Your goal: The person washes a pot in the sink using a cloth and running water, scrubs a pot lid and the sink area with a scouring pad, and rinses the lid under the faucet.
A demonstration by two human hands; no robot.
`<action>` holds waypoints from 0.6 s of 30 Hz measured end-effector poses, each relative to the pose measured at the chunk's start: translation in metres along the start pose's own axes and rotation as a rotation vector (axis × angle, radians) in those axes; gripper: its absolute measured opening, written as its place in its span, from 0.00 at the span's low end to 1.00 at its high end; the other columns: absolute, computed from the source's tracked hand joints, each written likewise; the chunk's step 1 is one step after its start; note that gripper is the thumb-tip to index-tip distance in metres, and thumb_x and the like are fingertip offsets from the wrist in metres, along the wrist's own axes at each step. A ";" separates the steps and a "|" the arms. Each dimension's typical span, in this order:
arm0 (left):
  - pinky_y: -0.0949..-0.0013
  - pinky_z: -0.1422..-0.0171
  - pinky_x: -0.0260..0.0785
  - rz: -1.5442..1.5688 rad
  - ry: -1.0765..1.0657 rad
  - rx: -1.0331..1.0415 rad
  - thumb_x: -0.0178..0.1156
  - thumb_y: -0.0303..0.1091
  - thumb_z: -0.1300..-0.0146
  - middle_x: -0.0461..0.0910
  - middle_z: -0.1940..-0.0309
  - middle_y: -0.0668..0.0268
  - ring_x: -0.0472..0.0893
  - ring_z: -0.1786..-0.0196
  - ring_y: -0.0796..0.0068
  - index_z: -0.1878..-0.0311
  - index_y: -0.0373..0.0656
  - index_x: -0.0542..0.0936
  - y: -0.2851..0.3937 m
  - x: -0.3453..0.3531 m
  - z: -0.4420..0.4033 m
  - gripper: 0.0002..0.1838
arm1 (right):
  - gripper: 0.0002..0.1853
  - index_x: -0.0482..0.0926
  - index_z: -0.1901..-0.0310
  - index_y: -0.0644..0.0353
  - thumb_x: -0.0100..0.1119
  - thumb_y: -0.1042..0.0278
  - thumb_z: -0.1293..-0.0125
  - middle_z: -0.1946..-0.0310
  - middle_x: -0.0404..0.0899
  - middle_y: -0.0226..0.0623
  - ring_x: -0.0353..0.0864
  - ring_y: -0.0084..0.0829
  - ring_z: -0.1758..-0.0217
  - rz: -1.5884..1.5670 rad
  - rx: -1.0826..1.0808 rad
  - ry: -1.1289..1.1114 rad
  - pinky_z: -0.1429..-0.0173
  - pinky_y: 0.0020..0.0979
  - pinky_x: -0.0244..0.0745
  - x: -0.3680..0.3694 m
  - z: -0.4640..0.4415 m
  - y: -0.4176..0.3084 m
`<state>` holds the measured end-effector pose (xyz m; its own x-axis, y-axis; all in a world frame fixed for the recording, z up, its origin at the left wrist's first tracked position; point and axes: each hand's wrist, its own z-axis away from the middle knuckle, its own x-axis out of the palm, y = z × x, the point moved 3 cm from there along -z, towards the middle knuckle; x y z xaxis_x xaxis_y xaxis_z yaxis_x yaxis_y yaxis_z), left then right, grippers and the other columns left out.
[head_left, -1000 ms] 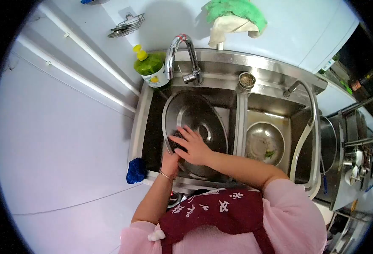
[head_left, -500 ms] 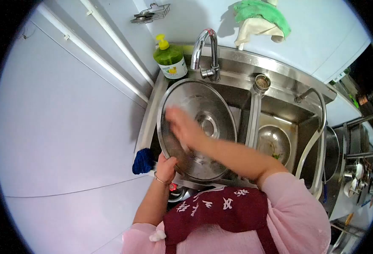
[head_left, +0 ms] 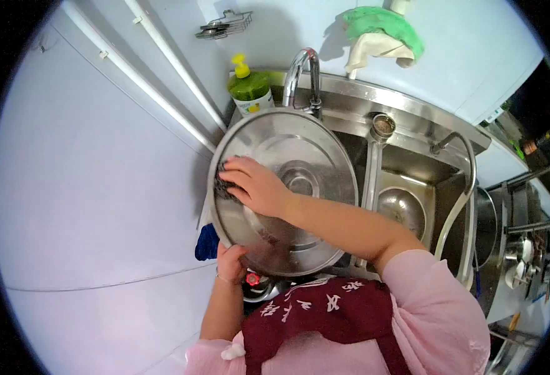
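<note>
The wide round silver metal disc is held above the left basin of the steel sink. Its rim is clamped at the lower left by the grip of the left hand. By the right hand, a dark scrubbing pad is covered near the left edge; whether its grip is closed around the pad cannot be told. On the right, only a narrow gap is left before the steel divider; more open room is found over the right basin. The white wall is near on the left. The feet of the green plastic soap bottle and of the curved chrome tap are hidden, and contact there cannot be judged. The dark blue cloth is partly covered.
</note>
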<state>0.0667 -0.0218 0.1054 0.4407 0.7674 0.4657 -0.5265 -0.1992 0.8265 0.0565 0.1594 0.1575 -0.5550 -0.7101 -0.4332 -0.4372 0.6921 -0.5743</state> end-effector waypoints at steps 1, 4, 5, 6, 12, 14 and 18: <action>0.54 0.48 0.72 0.022 -0.021 0.024 0.48 0.23 0.60 0.75 0.52 0.52 0.77 0.52 0.52 0.42 0.30 0.65 0.005 0.000 0.002 0.33 | 0.18 0.74 0.52 0.58 0.61 0.71 0.45 0.50 0.71 0.41 0.69 0.44 0.41 0.009 -0.004 0.004 0.35 0.45 0.61 -0.007 -0.011 -0.004; 0.53 0.46 0.72 0.103 -0.044 0.030 0.48 0.23 0.61 0.74 0.52 0.51 0.77 0.51 0.51 0.42 0.29 0.64 0.004 -0.006 0.008 0.34 | 0.17 0.74 0.52 0.58 0.61 0.69 0.45 0.51 0.71 0.41 0.67 0.43 0.40 0.143 -0.079 -0.084 0.35 0.46 0.60 -0.009 -0.012 -0.020; 0.53 0.44 0.71 0.161 -0.053 0.010 0.48 0.24 0.61 0.74 0.51 0.51 0.76 0.50 0.51 0.42 0.29 0.64 0.002 -0.008 0.009 0.35 | 0.18 0.74 0.51 0.56 0.61 0.65 0.45 0.49 0.71 0.40 0.66 0.42 0.38 0.233 -0.075 -0.128 0.34 0.46 0.58 0.000 -0.003 -0.021; 0.56 0.46 0.72 0.182 -0.018 -0.013 0.49 0.25 0.61 0.75 0.54 0.54 0.77 0.52 0.56 0.45 0.30 0.66 -0.003 -0.002 0.010 0.32 | 0.18 0.74 0.51 0.56 0.61 0.65 0.45 0.49 0.71 0.40 0.66 0.42 0.38 0.240 -0.075 -0.127 0.34 0.46 0.58 0.001 0.006 -0.029; 0.58 0.51 0.73 0.118 -0.129 -0.258 0.50 0.23 0.55 0.76 0.61 0.56 0.78 0.58 0.59 0.51 0.33 0.70 -0.079 -0.002 -0.011 0.23 | 0.18 0.75 0.50 0.57 0.58 0.65 0.43 0.46 0.72 0.41 0.66 0.40 0.37 0.328 0.082 -0.305 0.33 0.43 0.59 -0.045 0.076 0.006; 0.55 0.50 0.73 0.135 -0.221 -0.285 0.49 0.22 0.54 0.76 0.57 0.54 0.78 0.55 0.58 0.46 0.33 0.68 -0.099 0.008 -0.021 0.26 | 0.18 0.74 0.50 0.59 0.57 0.66 0.43 0.47 0.72 0.43 0.68 0.44 0.40 0.457 0.320 -0.209 0.35 0.43 0.60 -0.094 0.092 0.037; 0.61 0.56 0.75 0.074 -0.117 -0.394 0.52 0.23 0.55 0.78 0.66 0.57 0.80 0.64 0.60 0.57 0.31 0.74 -0.119 0.029 -0.031 0.17 | 0.19 0.74 0.50 0.62 0.56 0.72 0.46 0.48 0.72 0.48 0.68 0.49 0.41 0.713 0.555 0.034 0.36 0.45 0.61 -0.128 0.153 0.086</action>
<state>0.1197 0.0432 0.0110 0.4586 0.6810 0.5710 -0.7880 0.0145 0.6156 0.1982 0.2896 0.0573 -0.5880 -0.1259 -0.7990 0.4182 0.7982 -0.4336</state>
